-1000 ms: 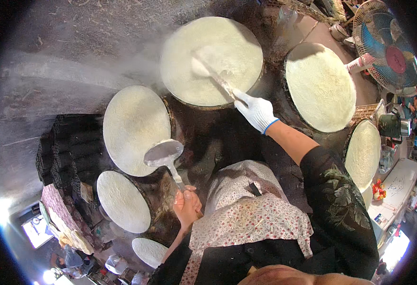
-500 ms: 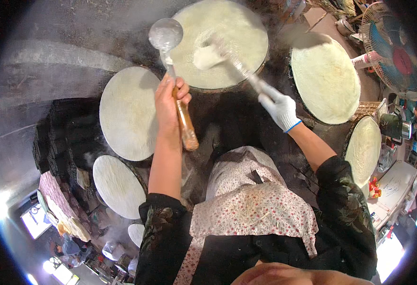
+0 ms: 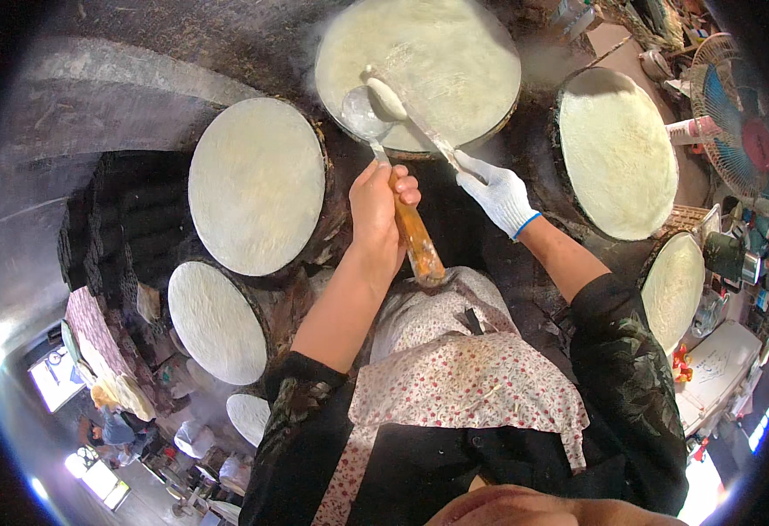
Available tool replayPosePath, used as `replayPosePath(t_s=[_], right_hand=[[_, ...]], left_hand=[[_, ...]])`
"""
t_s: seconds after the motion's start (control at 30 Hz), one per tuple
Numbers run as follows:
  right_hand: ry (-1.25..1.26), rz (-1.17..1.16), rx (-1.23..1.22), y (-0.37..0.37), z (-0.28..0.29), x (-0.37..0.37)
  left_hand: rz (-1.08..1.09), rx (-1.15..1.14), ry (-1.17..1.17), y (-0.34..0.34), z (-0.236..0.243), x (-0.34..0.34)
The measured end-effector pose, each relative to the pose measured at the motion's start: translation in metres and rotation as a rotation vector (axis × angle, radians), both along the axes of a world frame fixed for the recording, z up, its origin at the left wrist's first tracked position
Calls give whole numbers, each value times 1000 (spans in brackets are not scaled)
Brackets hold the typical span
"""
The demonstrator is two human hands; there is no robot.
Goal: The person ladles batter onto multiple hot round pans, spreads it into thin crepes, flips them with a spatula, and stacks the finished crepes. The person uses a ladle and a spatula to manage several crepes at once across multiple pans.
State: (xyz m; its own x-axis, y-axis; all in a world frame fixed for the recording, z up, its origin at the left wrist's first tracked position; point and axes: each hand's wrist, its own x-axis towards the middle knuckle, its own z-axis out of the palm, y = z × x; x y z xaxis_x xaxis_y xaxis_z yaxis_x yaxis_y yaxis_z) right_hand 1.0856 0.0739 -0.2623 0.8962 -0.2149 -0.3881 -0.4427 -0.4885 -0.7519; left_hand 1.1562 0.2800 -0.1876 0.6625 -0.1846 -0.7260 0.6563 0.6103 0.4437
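Observation:
My bare left hand grips a ladle by its worn wooden handle. The ladle's metal bowl, smeared with white batter, hangs over the near-left rim of a large round griddle covered in pale batter. My right hand, in a white knit glove with a blue cuff, is closed round the handle of a batter spreader. The spreader's pale, rounded head lies beside the ladle's bowl, overlapping its right edge; whether the two touch I cannot tell. Most of the batter sheet looks smooth, with rougher marks near the middle.
More round griddles with pale sheets curve round me, such as a left griddle and a right griddle. A blue-bladed fan stands at the far right. A person is in the lower-left background. Steam drifts about.
My left hand has moved right and nearer with the ladle. The spreader has come from mid-griddle to the ladle's bowl, and my right hand has shifted slightly left.

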Motion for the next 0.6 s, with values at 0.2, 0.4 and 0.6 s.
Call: replayPosePath(t_s=[0.2, 0.4, 0.6], right_hand=[[167, -177, 526, 1, 72, -7], [-262, -449, 455, -10, 95, 1], [-108, 100, -61, 34, 39, 6]], left_hand=[[53, -848, 205, 55, 54, 1], [30, -716, -12, 84, 83, -16], [14, -766, -123, 116, 86, -27]])
